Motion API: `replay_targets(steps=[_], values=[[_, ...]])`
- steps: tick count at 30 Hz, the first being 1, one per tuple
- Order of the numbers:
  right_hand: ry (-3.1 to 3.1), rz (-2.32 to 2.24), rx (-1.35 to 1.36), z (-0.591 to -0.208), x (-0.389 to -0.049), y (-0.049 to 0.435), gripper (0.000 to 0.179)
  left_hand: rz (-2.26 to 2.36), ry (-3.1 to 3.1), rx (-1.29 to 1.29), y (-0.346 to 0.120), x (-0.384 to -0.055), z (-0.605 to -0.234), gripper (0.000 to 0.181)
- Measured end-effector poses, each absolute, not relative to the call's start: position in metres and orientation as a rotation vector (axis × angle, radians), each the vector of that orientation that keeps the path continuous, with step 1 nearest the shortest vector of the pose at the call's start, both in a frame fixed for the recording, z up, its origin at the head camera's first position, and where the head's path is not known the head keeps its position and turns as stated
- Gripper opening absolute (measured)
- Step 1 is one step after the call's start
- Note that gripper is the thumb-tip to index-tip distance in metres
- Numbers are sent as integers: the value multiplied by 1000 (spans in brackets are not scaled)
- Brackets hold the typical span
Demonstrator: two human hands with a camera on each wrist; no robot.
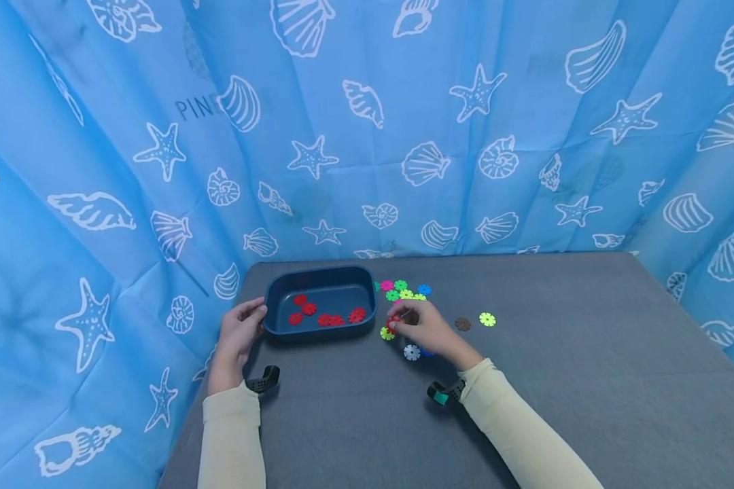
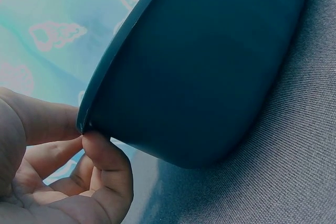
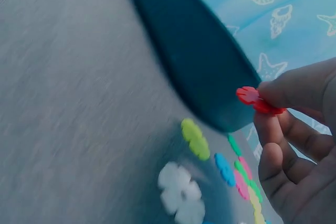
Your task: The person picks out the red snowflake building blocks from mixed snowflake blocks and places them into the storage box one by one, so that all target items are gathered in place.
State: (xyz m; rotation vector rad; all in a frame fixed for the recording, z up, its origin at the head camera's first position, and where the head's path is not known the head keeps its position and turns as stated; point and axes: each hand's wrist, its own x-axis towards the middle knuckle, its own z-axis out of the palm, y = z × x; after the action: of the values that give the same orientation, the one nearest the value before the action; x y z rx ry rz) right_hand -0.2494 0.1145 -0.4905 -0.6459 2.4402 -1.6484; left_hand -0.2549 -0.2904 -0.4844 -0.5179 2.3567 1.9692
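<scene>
My left hand point(image 1: 240, 339) pinches the rim of a dark blue rectangular tub point(image 1: 318, 334) at its left end; thumb and finger meet on the rim in the left wrist view point(image 2: 100, 150). Several red notched plastic discs point(image 1: 308, 309) lie inside the tub. Just right of it, my right hand point(image 1: 428, 329) pinches red notched discs point(image 3: 257, 100) between thumb and fingers, apparently two overlapping. Below that hand are a yellow-green disc point(image 3: 195, 139) and a white disc point(image 3: 181, 195) on the table.
Behind the right hand lie several green, pink, yellow and blue discs point(image 1: 406, 293). A brown disc point(image 1: 463, 324) and a yellow disc point(image 1: 487, 319) lie farther right on the grey table point(image 1: 563, 367). A blue shell-patterned curtain point(image 1: 404, 129) hangs at the back and sides.
</scene>
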Motion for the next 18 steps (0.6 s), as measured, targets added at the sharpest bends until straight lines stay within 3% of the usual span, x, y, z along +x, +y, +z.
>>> replay_targets(steps=[8, 18], values=[[2441, -1804, -455, -476, -258, 94, 17, 1973, 2352, -508, -292, -252, -484, 47], [2346, -1939, -408, -470, -266, 74, 20, 1977, 2360, -499, -290, -255, -486, 48]])
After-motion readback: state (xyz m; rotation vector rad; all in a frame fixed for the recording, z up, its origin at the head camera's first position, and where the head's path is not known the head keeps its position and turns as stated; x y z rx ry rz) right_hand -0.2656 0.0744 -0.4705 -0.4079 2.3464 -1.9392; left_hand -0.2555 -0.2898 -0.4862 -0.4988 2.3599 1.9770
